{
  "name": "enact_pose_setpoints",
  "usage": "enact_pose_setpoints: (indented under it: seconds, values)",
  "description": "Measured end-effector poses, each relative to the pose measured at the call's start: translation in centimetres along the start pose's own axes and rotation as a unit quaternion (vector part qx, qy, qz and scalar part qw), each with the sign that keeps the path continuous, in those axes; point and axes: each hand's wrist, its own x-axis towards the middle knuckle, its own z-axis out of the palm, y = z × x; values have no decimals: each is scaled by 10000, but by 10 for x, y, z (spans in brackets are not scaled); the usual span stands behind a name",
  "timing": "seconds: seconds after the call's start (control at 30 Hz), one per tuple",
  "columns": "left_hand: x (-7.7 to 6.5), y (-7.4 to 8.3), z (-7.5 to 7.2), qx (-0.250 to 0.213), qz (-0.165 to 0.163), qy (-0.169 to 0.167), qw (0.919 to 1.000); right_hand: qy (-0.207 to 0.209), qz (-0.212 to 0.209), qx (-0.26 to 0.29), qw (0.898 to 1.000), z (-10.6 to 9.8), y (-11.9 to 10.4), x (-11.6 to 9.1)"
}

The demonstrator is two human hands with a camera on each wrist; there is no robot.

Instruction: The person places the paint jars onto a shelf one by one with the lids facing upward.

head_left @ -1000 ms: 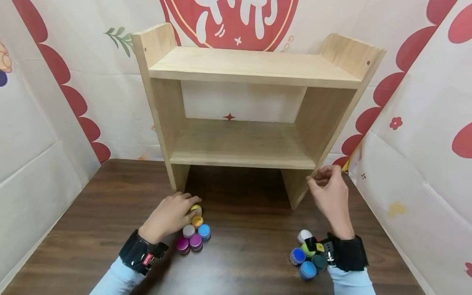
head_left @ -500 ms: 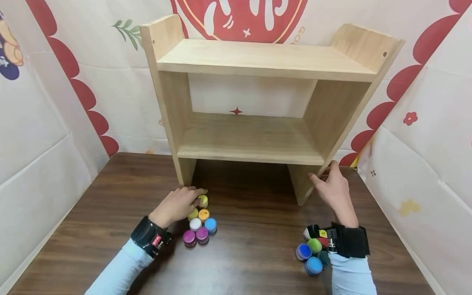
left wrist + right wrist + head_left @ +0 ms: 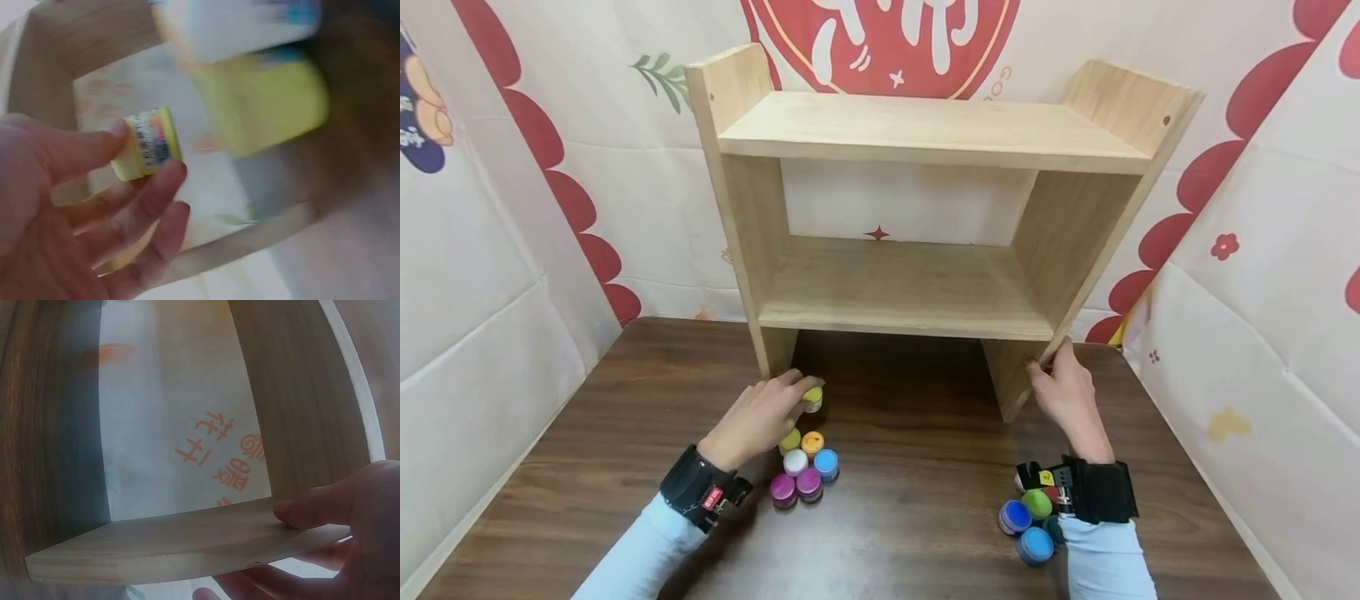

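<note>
Between thumb and fingers, my left hand (image 3: 758, 419) pinches a small yellow tub (image 3: 813, 399) with a printed label, close in front of the shelf's left foot. In the left wrist view the tub (image 3: 149, 144) is tilted on its side. My right hand (image 3: 1066, 398) grips the lower right side panel of a two-tier wooden shelf (image 3: 880, 152); the right wrist view has the thumb (image 3: 312, 509) on the panel's inner face and fingers beneath. Just below my left hand stand tubs with yellow (image 3: 789, 441), orange (image 3: 812, 442), white (image 3: 795, 462), blue (image 3: 826, 464) and purple (image 3: 808, 482) lids.
Near my right wrist is another cluster of tubs, with blue (image 3: 1015, 517), lighter blue (image 3: 1036, 546) and green (image 3: 1037, 504) lids; the wrist strap partly hides others. The shelf stands at the back of a brown table (image 3: 895, 517), before a printed cloth backdrop (image 3: 550, 333).
My left hand has taken hold of the yellow tub and moved it away from the cluster toward the shelf. My right hand has gone from beside the side panel to gripping it.
</note>
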Motion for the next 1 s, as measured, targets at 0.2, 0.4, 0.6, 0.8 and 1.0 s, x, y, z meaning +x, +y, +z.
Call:
enact_pose_setpoints:
  seconds: [0.2, 0.4, 0.6, 0.8, 1.0]
  values:
    - [7, 21, -63, -179, 839, 1063, 9906, -40, -10, 11, 10000, 0, 3, -2]
    - [33, 37, -143, -401, 1688, 2295, 9577, -26, -58, 9, 10000, -2, 5, -3]
    - [61, 43, -218, -153, 1915, 3594, 9132, -21, -52, -146, 9999, -2, 6, -3]
    - [81, 38, -267, 468, 816, 3947, 9140, -180, -56, -260, 9995, -1, 6, -3]
    - [90, 33, -288, 1028, -20, 3041, 9471, -153, -187, -223, 9995, 1, 4, -3]
